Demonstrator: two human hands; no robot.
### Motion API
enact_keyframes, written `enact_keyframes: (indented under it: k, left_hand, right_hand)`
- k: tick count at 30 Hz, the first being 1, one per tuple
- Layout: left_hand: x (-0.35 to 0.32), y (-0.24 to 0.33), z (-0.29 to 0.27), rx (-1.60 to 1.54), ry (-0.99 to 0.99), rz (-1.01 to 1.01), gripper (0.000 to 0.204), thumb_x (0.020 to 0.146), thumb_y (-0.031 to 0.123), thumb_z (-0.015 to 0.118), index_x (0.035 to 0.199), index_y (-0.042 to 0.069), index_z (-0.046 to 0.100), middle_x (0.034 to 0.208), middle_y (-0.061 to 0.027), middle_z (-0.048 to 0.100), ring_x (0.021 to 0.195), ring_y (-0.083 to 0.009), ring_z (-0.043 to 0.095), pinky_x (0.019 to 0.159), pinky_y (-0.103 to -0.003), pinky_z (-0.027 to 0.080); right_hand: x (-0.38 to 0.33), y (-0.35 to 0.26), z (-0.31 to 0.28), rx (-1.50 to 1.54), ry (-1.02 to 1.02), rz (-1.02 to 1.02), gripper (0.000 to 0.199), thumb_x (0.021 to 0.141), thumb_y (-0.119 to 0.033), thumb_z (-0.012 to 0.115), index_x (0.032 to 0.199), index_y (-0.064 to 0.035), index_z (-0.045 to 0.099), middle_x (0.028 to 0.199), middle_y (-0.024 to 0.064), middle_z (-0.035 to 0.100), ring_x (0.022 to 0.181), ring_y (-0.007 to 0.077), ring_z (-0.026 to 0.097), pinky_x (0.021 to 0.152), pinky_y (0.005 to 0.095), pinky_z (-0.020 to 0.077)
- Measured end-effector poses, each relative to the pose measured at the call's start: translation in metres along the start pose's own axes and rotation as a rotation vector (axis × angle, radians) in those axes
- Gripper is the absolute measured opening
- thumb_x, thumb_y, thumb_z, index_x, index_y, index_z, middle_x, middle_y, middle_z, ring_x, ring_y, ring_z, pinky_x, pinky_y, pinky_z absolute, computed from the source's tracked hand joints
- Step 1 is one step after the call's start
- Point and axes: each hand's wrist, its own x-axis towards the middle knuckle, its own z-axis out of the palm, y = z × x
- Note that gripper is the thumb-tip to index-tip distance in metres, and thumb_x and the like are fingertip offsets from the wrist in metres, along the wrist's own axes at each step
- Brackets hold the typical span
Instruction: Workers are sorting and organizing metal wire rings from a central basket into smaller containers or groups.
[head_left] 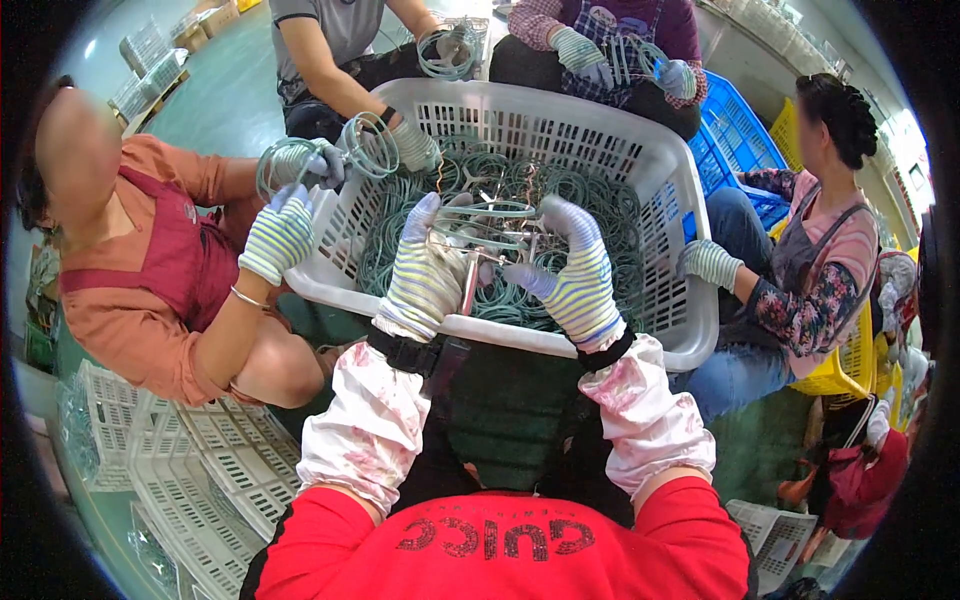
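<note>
Over a large white slotted basket (705, 290), both my hands are in striped knit gloves. My left hand (418, 270) closes on the left side of some grey-green wire rings (488, 211) with shiny metal pieces, thumb pointing up. At their right side, my right hand (575, 265) has its fingers curled and thumb turned inward, gripping the same rings. A slim reddish bar with a metal end (470, 284) hangs beside my left fingers; what it is I cannot make out. Many similar loose rings (610, 205) are heaped in the basket below.
Several co-workers sit around the basket. Gloved hands at the left hold looped rings (372, 146), and others work at the far side. A co-worker's glove (710, 264) rests by the right rim. Blue crates (735, 130) stand far right, stacked white crates (190, 470) at lower left.
</note>
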Motion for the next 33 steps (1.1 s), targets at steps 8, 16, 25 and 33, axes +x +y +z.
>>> enact_keyframes:
  k: [8,16,25,33]
  left_hand:
    - [-0.002,-0.001,0.013,-0.062,0.106,0.003,0.06,0.093,0.05,0.058,0.128,0.002,0.052,0.117,-0.0244,0.063,0.092,-0.038,0.066,0.068,-0.049,0.059]
    - [-0.006,-0.001,0.024,-0.042,0.105,0.009,0.061,0.093,0.051,0.059,0.129,0.003,0.052,0.116,-0.0238,0.063,0.092,-0.0371,0.068,0.067,-0.043,0.061]
    - [-0.01,-0.003,0.028,-0.089,-0.009,-0.088,0.07,0.092,0.06,0.052,0.136,0.005,0.052,0.123,-0.0257,0.063,0.088,-0.035,0.069,0.068,-0.046,0.06]
    - [-0.006,-0.005,0.025,-0.025,0.053,-0.051,0.071,0.092,0.06,0.054,0.133,0.002,0.054,0.12,-0.0256,0.064,0.097,-0.0388,0.067,0.073,-0.049,0.059]
  right_hand:
    - [0.0,0.0,-0.004,-0.041,-0.072,0.045,0.073,0.066,-0.037,0.09,0.121,-0.0005,0.06,0.109,0.0183,0.067,0.1,0.0354,0.066,0.092,0.0399,0.053]
    - [0.001,0.001,-0.004,0.097,-0.093,0.114,0.075,0.067,-0.034,0.091,0.125,-0.0008,0.057,0.115,0.0178,0.066,0.108,0.0325,0.065,0.096,0.0397,0.0506]
    - [0.002,0.011,-0.004,0.066,-0.145,-0.035,0.066,0.069,-0.034,0.089,0.12,-0.0018,0.06,0.117,0.0181,0.066,0.109,0.0345,0.064,0.096,0.0404,0.0499]
    - [-0.005,0.017,-0.004,0.192,-0.213,0.263,0.072,0.071,-0.037,0.088,0.125,-0.0004,0.058,0.116,0.0175,0.067,0.105,0.031,0.066,0.093,0.039,0.0513]
